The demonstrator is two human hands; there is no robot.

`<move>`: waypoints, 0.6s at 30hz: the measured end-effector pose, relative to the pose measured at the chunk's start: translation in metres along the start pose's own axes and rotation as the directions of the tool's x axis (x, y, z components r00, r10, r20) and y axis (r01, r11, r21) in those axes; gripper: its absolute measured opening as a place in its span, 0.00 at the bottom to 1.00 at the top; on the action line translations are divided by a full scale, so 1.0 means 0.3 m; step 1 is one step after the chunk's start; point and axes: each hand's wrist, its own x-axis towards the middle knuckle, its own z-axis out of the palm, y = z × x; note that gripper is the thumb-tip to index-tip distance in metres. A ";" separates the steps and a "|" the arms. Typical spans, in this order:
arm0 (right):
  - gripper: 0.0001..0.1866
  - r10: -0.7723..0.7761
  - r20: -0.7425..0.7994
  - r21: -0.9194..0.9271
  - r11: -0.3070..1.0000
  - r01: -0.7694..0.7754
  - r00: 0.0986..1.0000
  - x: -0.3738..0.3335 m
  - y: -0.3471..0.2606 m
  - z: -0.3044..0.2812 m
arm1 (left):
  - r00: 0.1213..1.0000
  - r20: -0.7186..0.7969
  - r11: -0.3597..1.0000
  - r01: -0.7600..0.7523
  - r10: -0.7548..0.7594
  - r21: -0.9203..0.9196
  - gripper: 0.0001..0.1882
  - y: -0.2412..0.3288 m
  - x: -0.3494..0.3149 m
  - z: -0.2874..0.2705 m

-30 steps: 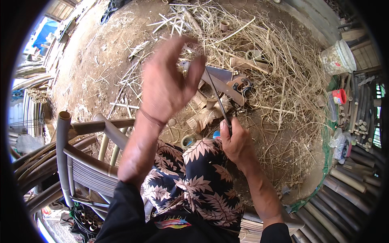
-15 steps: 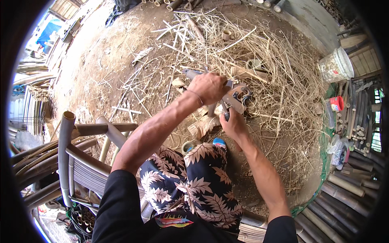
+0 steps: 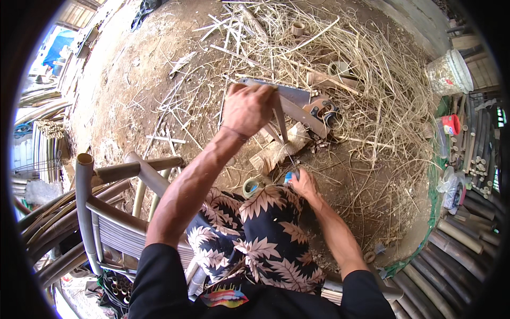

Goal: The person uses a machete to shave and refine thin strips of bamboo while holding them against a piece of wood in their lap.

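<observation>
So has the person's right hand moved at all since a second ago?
Yes. The right hand has dropped away from the wooden-handled handsaw on the ground, toward the leaf-patterned shorts.

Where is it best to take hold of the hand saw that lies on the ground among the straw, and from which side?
Probably by its dark handle, at the right end of the hand saw. The grip opening faces up and lies free of the left hand, which covers the blade's other end. Come from above and from the right, over the straw, away from the toothed edge.
</observation>
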 end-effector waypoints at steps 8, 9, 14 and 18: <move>0.24 0.319 0.324 -0.138 0.947 -0.289 0.891 -0.117 -0.076 -0.235 | 0.995 0.018 0.987 -0.096 0.095 0.128 0.11 -0.126 -0.040 -0.083; 0.24 0.320 0.306 -0.116 0.947 -0.299 0.896 -0.143 -0.105 -0.285 | 0.999 0.008 0.994 -0.046 0.047 -0.104 0.12 -0.108 -0.053 -0.055; 0.20 0.055 0.006 0.206 0.977 -0.055 0.998 -0.283 -0.380 -0.534 | 0.961 0.158 0.630 0.269 -0.228 -0.728 0.19 0.097 -0.106 0.005; 0.15 -0.296 -0.304 0.237 0.897 0.373 0.906 -0.325 -0.523 -0.586 | 0.986 0.109 0.617 0.163 -0.125 -0.770 0.18 0.141 -0.146 0.042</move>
